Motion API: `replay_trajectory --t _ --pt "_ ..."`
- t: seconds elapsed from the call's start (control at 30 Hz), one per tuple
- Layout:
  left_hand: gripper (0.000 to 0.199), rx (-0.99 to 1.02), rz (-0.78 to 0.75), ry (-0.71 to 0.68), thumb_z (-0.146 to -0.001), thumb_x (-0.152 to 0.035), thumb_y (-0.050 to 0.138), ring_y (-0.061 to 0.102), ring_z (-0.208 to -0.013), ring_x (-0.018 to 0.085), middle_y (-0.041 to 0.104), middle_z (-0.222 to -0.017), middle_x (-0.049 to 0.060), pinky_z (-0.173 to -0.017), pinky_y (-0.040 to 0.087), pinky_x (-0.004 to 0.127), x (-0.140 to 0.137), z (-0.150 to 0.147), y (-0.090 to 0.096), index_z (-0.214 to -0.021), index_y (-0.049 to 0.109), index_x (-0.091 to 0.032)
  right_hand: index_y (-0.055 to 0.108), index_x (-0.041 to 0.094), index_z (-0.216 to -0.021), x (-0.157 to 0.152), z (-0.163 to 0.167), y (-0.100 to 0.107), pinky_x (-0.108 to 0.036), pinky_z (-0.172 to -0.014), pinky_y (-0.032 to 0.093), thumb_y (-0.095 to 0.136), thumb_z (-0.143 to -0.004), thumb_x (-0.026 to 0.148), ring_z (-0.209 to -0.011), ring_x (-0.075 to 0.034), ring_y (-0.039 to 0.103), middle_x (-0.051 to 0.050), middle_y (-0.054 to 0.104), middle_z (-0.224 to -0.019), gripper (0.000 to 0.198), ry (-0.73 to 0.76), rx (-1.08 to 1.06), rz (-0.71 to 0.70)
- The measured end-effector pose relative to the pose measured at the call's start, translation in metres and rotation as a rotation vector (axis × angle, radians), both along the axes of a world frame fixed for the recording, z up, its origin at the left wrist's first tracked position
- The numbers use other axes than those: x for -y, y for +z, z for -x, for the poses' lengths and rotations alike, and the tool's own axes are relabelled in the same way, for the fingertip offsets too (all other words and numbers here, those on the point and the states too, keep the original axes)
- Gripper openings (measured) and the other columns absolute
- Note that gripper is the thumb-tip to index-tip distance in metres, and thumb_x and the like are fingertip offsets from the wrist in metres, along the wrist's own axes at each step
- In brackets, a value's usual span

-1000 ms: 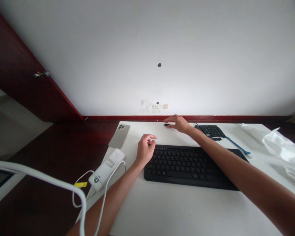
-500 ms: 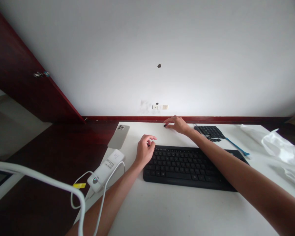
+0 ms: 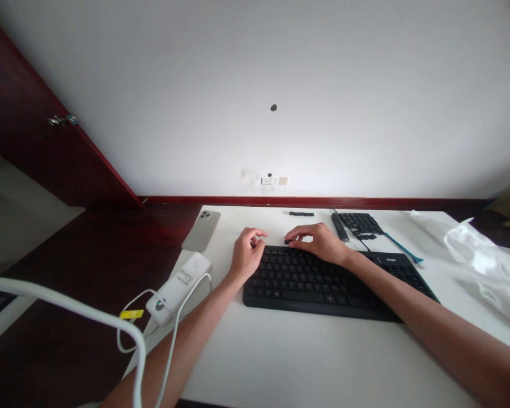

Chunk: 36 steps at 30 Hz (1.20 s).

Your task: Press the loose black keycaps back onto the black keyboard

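Observation:
A black keyboard [image 3: 308, 295] lies on the white table in front of me. My left hand [image 3: 247, 249] is at its far left corner, fingers loosely curled, with a gap between index finger and thumb. A small dark patch shows between those fingers; I cannot tell what it is. Over the far edge of the keyboard, my right hand [image 3: 317, 241] pinches a small black keycap [image 3: 287, 242] between thumb and fingertips. Beyond it, a short row of black keycaps [image 3: 301, 213] sits near the table's back edge.
A second black keypad [image 3: 359, 223] with loose keycaps and a blue strip [image 3: 403, 248] lie at the back right, near white plastic film [image 3: 471, 243]. On the left are a phone [image 3: 202, 231], a white power bank [image 3: 181, 286] and a white cable [image 3: 176, 334].
My right hand has come back from the table's far edge to the keyboard with the keycap, uncovering the row of keycaps. My left hand stays at the keyboard's corner. The view has shifted slightly.

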<state>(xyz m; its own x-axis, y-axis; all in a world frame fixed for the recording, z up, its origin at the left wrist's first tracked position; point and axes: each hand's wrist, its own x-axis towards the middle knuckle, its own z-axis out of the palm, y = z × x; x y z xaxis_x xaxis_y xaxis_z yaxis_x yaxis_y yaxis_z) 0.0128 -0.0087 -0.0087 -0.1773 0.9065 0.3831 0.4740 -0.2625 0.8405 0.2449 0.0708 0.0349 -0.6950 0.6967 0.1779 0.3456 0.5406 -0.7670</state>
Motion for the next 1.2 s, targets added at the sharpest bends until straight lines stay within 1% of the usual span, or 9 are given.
replay_trajectory --t 0.17,0.3,0.37,0.43,0.57,0.73,0.93,1.2 --pt "0.028 -0.049 -0.004 -0.047 -0.084 -0.002 0.055 0.061 -0.084 0.015 0.070 -0.099 0.002 -0.083 0.051 0.028 0.003 -0.001 0.005 -0.093 0.073 -0.022 0.080 0.021 -0.098 0.008 -0.008 -0.005 -0.037 -0.090 0.059 0.073 -0.088 0.045 -0.090 -0.023 0.075 -0.005 0.080 -0.098 0.027 0.013 -0.048 0.111" --pt "0.027 -0.164 -0.042 -0.124 -0.087 -0.005 0.058 0.063 -0.099 0.019 0.068 -0.100 0.004 -0.094 0.051 0.034 0.009 -0.003 0.014 -0.095 0.076 -0.023 0.080 0.021 -0.095 0.012 -0.011 -0.009 -0.037 -0.090 0.061 0.075 -0.087 0.046 -0.091 -0.024 0.076 -0.005 0.080 -0.097 0.027 0.013 -0.069 0.148" --pt "0.027 -0.252 -0.065 -0.162 -0.089 -0.008 0.060 0.063 -0.104 0.021 0.067 -0.102 0.005 -0.100 0.050 0.037 0.013 -0.005 0.019 -0.096 0.079 -0.025 0.081 0.022 -0.095 0.014 -0.013 -0.013 -0.037 -0.087 0.062 0.074 -0.087 0.046 -0.089 -0.024 0.076 -0.005 0.081 -0.096 0.027 -0.004 -0.073 0.115" --pt "0.029 -0.325 -0.086 -0.215 -0.091 -0.010 0.061 0.061 -0.107 0.022 0.067 -0.107 0.005 -0.102 0.050 0.039 0.016 -0.007 0.022 -0.101 0.081 -0.029 0.081 0.023 -0.097 0.015 -0.014 -0.016 -0.036 -0.085 0.062 0.074 -0.088 0.046 -0.087 -0.023 0.076 -0.005 0.080 -0.097 0.025 -0.007 -0.074 0.055" --pt "0.035 -0.392 -0.113 -0.287 -0.092 -0.011 0.060 0.059 -0.111 0.022 0.066 -0.114 0.005 -0.103 0.050 0.040 0.020 -0.009 0.025 -0.110 0.081 -0.033 0.081 0.025 -0.100 0.017 -0.014 -0.019 -0.033 -0.085 0.060 0.073 -0.091 0.039 -0.086 -0.021 0.075 -0.003 0.080 -0.097 0.019 0.017 -0.050 -0.074" --pt "0.038 -0.418 -0.101 -0.292 -0.093 -0.011 0.059 0.059 -0.110 0.022 0.067 -0.113 0.005 -0.102 0.051 0.040 0.019 -0.012 0.023 -0.114 0.080 -0.034 0.080 0.025 -0.103 0.019 -0.014 -0.019 -0.032 -0.084 0.057 0.071 -0.094 0.033 -0.087 -0.020 0.074 -0.003 0.079 -0.098 0.015 0.017 -0.022 -0.197" --pt "0.035 -0.432 -0.087 -0.278 -0.094 -0.010 0.059 0.060 -0.108 0.022 0.068 -0.110 0.005 -0.100 0.052 0.040 0.018 -0.013 0.023 -0.110 0.081 -0.032 0.079 0.025 -0.103 0.022 -0.013 -0.017 -0.033 -0.085 0.056 0.070 -0.095 0.028 -0.092 -0.020 0.073 -0.002 0.080 -0.098 0.013 0.061 -0.024 -0.257" --pt "0.031 -0.452 -0.074 -0.271 -0.094 -0.011 0.059 0.060 -0.107 0.022 0.069 -0.108 0.006 -0.100 0.053 0.041 0.019 -0.014 0.023 -0.105 0.082 -0.028 0.079 0.025 -0.105 0.022 -0.012 -0.019 -0.037 -0.088 0.057 0.066 -0.098 0.027 -0.095 -0.022 0.072 -0.004 0.079 -0.101 0.015 0.102 -0.022 -0.325"
